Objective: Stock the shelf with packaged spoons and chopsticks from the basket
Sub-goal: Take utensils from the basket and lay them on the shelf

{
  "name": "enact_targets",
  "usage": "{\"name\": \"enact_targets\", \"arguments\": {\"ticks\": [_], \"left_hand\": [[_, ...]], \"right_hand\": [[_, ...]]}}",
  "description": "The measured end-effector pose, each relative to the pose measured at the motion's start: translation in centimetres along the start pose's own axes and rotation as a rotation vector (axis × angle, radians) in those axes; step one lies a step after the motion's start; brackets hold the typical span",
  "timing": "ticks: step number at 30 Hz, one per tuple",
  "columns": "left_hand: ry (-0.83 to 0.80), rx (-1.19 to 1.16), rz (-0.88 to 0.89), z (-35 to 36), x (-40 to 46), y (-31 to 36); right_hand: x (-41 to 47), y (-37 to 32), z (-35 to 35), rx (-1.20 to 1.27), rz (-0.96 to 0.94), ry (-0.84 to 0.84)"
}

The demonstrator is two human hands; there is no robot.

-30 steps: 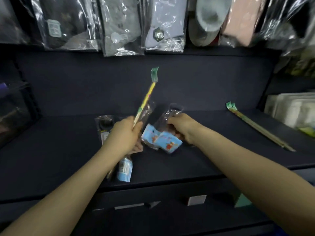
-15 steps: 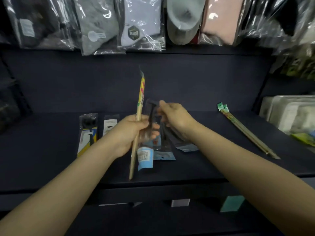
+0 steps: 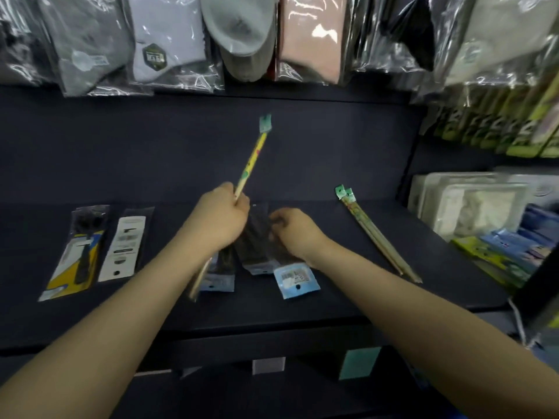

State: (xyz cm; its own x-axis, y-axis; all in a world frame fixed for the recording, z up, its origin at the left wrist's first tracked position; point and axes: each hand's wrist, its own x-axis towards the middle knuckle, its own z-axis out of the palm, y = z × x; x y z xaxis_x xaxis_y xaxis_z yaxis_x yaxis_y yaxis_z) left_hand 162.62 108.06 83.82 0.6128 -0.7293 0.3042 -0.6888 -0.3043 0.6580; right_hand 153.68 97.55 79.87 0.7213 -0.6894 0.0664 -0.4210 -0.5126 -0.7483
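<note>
My left hand (image 3: 222, 219) is closed around a yellow-patterned chopstick pack (image 3: 253, 157) that tilts up to the right, its green tag at the top. My right hand (image 3: 295, 231) pinches the top of a dark spoon packet (image 3: 257, 246) that lies on the dark shelf (image 3: 332, 291). Two more spoon packets with light blue headers (image 3: 298, 281) (image 3: 217, 281) lie beside it. At the shelf's left lie a yellow-card spoon pack (image 3: 75, 255) and a white-card spoon pack (image 3: 124, 243). Another chopstick pack (image 3: 375, 234) lies at the right. The basket is out of view.
Bagged socks (image 3: 242, 37) hang in a row above the shelf. White and blue packaged goods (image 3: 472, 213) fill the neighbouring shelf on the right. Price-tag holders (image 3: 358, 362) sit on the front rail below the shelf.
My right hand lowered the dark spoon packet onto the shelf among the blue-header packets. My left hand tilted its chopstick pack from near upright to leaning right. The view shifted rightwards.
</note>
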Motion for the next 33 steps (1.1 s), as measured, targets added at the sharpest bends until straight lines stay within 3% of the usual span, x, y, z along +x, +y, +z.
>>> {"name": "enact_targets", "arguments": {"ticks": [2, 4, 7, 9, 11, 13, 15, 18, 24, 26, 29, 33], "left_hand": [[-0.089, -0.145, -0.064, 0.4, -0.2, 0.1], [-0.132, -0.145, -0.074, 1.2, -0.6, 0.5], [-0.231, -0.162, -0.006, 2.9, -1.7, 2.5], [-0.327, -0.169, 0.085, 4.2, -2.7, 4.0], [-0.384, -0.128, 0.187, 5.4, -3.4, 4.8], [-0.254, 0.064, 0.334, 5.8, -3.5, 5.1], [-0.098, 0.085, 0.406, 5.8, -3.6, 4.9], [-0.068, 0.031, 0.385, 5.3, -3.8, 4.5], [-0.034, 0.141, 0.338, 3.7, -4.9, 2.1], [0.009, 0.194, 0.316, 2.5, -5.5, 1.0], [0.094, 0.204, 0.360, -0.1, -7.1, -1.0], [0.202, 0.186, 0.400, -4.5, -10.7, -5.6]], "right_hand": [[0.0, 0.2, 0.2, -0.044, -0.048, 0.019], [-0.4, -0.2, -0.6, 0.203, -0.081, 0.085], [-1.8, -0.9, -2.2, 0.620, -0.094, 0.001], [-2.3, -0.5, -3.5, 0.450, -0.138, 0.085], [-2.2, 0.6, -5.5, 0.070, -0.164, 0.251], [-1.2, 2.5, -7.7, -0.285, -0.129, 0.291], [0.0, 4.8, -9.2, -0.521, 0.041, 0.223], [1.3, 7.8, -9.4, -0.652, 0.224, 0.115], [2.0, 8.4, -8.1, -0.837, 0.166, 0.066], [1.3, 6.7, -7.2, -0.828, 0.074, 0.165], [-0.1, 1.8, -4.2, -0.522, -0.268, 0.303], [-3.9, -6.1, 2.7, -0.284, -0.627, 0.152]]}}
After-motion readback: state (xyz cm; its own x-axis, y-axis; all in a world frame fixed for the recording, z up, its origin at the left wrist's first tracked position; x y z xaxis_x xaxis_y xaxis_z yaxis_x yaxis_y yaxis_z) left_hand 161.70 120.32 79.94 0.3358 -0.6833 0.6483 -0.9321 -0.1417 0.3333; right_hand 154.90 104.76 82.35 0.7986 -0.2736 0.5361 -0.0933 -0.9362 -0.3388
